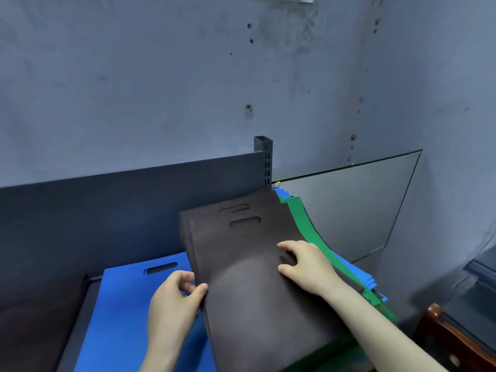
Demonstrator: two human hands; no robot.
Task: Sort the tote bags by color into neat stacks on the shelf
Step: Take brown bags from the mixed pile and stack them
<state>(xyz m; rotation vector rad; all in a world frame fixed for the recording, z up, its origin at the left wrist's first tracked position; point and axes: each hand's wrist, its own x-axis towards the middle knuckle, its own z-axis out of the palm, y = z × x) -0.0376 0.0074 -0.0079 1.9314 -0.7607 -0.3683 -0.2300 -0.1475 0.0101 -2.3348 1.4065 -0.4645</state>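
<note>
A pile of brown bags leans at centre, its top edge against the shelf post at 12 o'clock. The left hand pinches the pile's left edge between thumb and fingers. The right hand lies flat and open on top, fingers spread. Green bags and blue ones fan from under the right edge. A single blue bag lies flat at 8 o'clock, with open shelf beside it.

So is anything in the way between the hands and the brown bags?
No. The right hand lies flat on the top brown bag, and the left hand pinches the bags' left edge.
</note>
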